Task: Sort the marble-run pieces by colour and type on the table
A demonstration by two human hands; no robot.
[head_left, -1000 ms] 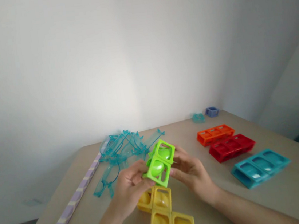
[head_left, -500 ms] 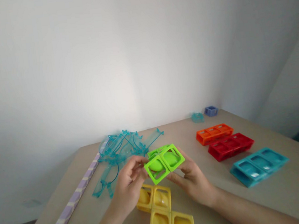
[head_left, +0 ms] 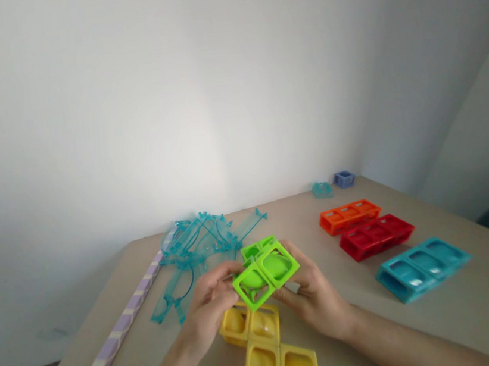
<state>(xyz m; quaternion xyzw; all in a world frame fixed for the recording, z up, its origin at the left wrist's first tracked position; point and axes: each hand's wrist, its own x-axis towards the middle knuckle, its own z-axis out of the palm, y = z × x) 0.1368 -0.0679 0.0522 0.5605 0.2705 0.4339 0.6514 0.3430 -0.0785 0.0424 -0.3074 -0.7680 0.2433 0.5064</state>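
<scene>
Both of my hands hold a bright green block piece (head_left: 265, 270) made of joined square frames, a little above the table. My left hand (head_left: 209, 307) pinches its left end with curled fingers. My right hand (head_left: 316, 296) cups it from the right and below, fingers wrapped round it. Directly beneath lies a yellow block piece (head_left: 267, 354) of several square cells, flat on the beige table (head_left: 468, 309).
A heap of clear teal rods and arcs (head_left: 199, 246) lies behind my hands. A purple and white strip (head_left: 112, 344) runs along the left edge. To the right lie an orange block (head_left: 350, 216), a red block (head_left: 375, 236) and a teal block (head_left: 422, 267). Small teal and blue pieces (head_left: 335, 184) sit by the wall.
The green piece has been turned in my hands, from tilted upright to lying flatter, and lowered slightly toward the yellow piece. Both hands keep their hold.
</scene>
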